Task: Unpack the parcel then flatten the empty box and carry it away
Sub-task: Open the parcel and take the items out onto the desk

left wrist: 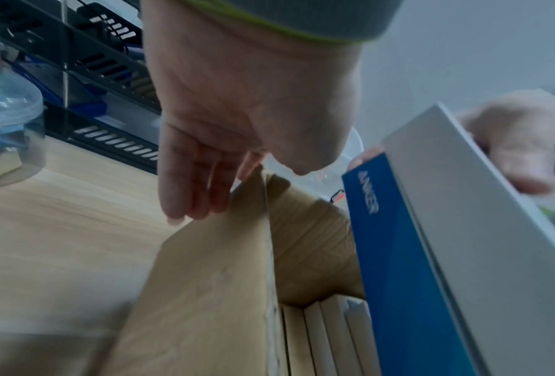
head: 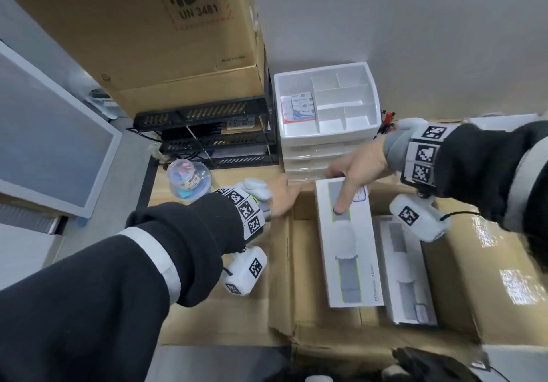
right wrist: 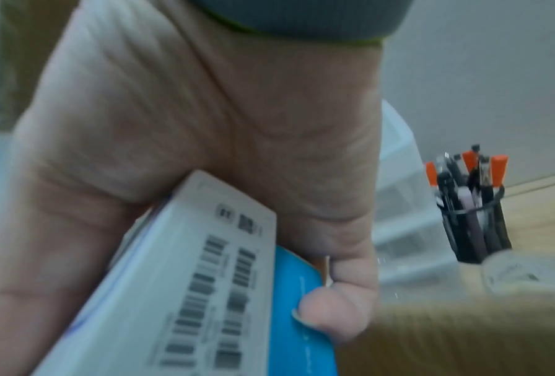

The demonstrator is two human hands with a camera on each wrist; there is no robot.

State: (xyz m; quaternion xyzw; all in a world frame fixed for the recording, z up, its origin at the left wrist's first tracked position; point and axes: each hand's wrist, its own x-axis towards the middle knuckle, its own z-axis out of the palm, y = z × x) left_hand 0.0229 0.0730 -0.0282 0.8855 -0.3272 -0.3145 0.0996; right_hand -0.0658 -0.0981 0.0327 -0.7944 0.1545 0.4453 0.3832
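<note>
An open brown cardboard parcel [head: 280, 266] sits on the wooden desk. My right hand [head: 348, 184] grips the far end of a long white product box [head: 347, 251], thumb on its top face, lifting it tilted out of the parcel. The right wrist view shows the right hand's fingers [right wrist: 331, 313] curled under the white box's barcoded back [right wrist: 205, 279]. In the left wrist view the white box's blue side [left wrist: 398, 254] shows. My left hand [head: 281, 199] holds the parcel's far left wall edge [left wrist: 224, 254]. Several more white boxes [left wrist: 331, 338] stand inside, one [head: 406, 272] lying at the right.
A white drawer organiser [head: 326, 109] stands just behind the parcel, with a black wire rack [head: 213, 141] and a clear plastic jar [head: 188, 178] to its left. A big cardboard box [head: 148, 31] tops the rack. A pen holder [right wrist: 472, 216] and a taped carton [head: 489, 263] are at the right.
</note>
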